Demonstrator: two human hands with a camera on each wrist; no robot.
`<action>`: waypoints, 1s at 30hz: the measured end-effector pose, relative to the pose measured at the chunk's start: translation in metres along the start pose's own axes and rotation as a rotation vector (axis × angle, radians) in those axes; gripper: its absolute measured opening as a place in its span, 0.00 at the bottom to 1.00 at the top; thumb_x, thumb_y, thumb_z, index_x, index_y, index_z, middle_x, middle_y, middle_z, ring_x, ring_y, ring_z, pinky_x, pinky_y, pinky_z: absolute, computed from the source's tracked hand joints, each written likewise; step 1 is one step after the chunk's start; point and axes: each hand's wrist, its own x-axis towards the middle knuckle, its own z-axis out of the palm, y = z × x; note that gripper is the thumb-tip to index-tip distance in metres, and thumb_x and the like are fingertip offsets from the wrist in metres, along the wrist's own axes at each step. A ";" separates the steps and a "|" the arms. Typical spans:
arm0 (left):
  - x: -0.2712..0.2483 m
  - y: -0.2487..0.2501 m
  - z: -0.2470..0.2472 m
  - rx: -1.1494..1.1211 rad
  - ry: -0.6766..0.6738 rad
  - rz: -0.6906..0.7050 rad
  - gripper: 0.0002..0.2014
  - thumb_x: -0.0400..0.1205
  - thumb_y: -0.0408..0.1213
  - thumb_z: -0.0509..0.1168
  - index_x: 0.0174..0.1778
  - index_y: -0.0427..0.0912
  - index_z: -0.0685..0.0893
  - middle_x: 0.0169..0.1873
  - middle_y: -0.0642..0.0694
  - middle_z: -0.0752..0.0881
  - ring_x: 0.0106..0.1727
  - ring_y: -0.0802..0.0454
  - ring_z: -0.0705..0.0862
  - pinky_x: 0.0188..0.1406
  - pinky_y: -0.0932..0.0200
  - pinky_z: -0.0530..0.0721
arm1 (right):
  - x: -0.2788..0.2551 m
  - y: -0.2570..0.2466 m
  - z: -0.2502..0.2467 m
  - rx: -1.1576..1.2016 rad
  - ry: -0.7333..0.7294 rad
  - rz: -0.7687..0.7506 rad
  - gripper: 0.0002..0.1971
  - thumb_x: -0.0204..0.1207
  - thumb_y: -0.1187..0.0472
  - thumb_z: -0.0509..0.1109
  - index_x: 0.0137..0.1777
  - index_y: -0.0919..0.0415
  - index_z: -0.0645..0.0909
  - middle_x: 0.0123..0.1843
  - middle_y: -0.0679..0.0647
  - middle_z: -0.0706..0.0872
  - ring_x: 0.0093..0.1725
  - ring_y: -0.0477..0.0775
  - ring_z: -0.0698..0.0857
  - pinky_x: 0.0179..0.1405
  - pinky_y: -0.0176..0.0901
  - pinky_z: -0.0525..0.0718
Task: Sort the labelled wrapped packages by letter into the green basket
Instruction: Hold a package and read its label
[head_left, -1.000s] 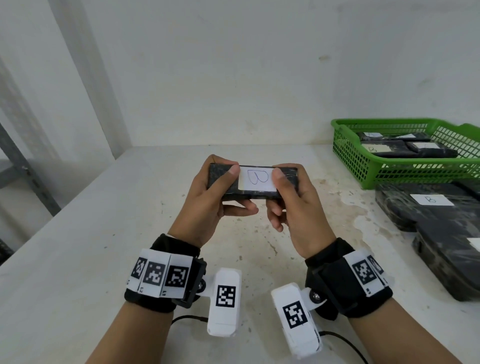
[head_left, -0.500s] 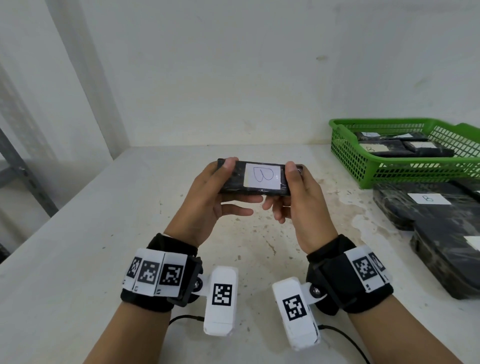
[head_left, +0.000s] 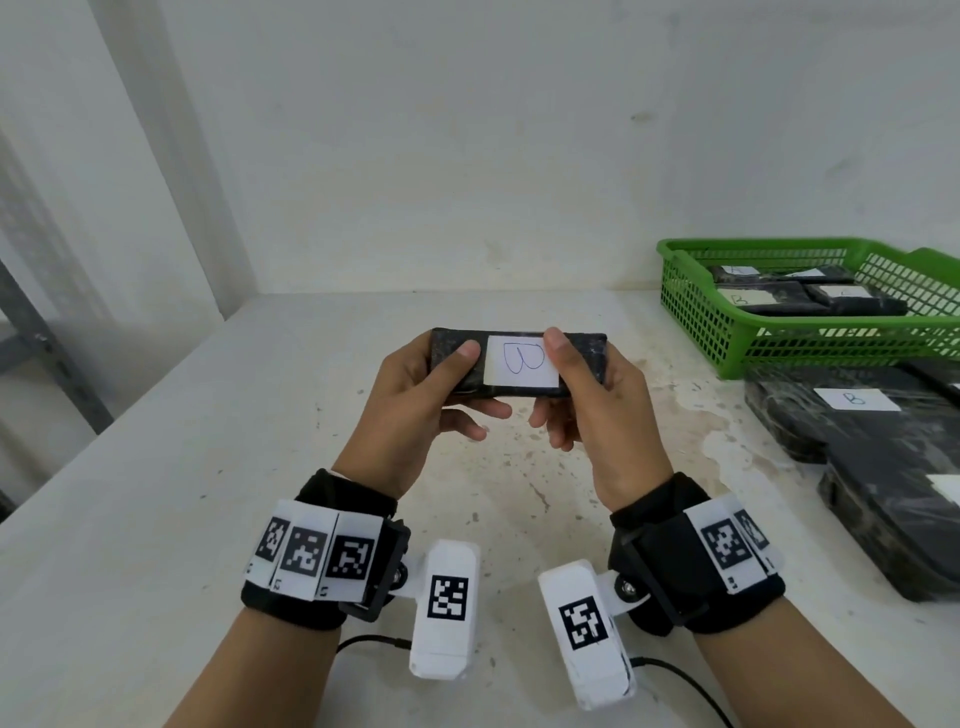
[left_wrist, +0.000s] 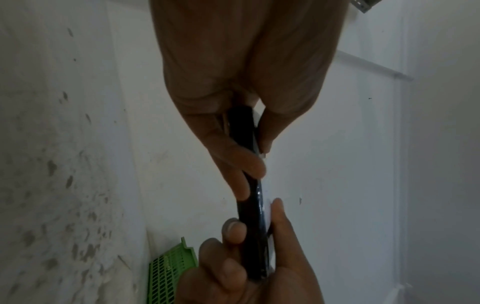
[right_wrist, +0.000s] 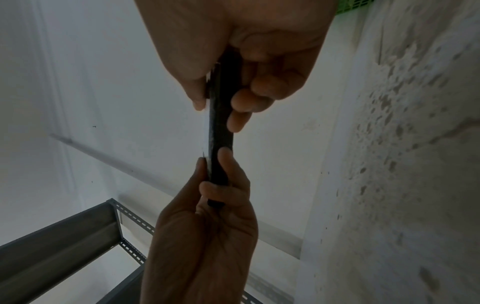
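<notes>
I hold the B-labelled package (head_left: 519, 366) above the tabletop (head_left: 156, 519), left hand (head_left: 410, 410) and right hand (head_left: 597, 415) each pinching one end. The green basket (head_left: 727, 348) already contains several packages (labels partly legible); larger packages (head_left: 841, 421) still wait beside it.

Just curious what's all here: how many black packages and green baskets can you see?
Black packages: 8 visible. That is the held package in the left hand and right hand, 4 in the basket, and 3 on the table.
Green basket: 1
Total: 9
</notes>
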 end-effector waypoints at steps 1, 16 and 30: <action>0.001 -0.001 -0.001 0.011 0.003 0.014 0.11 0.88 0.36 0.59 0.59 0.34 0.82 0.45 0.43 0.93 0.34 0.46 0.91 0.22 0.63 0.81 | -0.001 -0.001 0.001 -0.004 -0.013 0.013 0.24 0.77 0.40 0.67 0.54 0.63 0.83 0.26 0.58 0.83 0.18 0.52 0.74 0.19 0.38 0.71; 0.008 -0.010 -0.005 -0.208 -0.037 0.037 0.11 0.83 0.41 0.61 0.56 0.39 0.80 0.55 0.40 0.87 0.57 0.43 0.87 0.56 0.54 0.88 | 0.003 -0.007 -0.002 0.052 -0.130 0.136 0.28 0.77 0.33 0.56 0.61 0.57 0.76 0.49 0.57 0.88 0.32 0.52 0.83 0.25 0.42 0.81; 0.004 -0.007 0.005 -0.156 0.047 0.067 0.13 0.89 0.41 0.57 0.52 0.33 0.79 0.46 0.40 0.87 0.52 0.47 0.87 0.54 0.55 0.87 | 0.005 -0.002 0.002 0.125 -0.080 0.019 0.13 0.86 0.50 0.58 0.46 0.59 0.70 0.43 0.59 0.83 0.33 0.52 0.83 0.33 0.43 0.85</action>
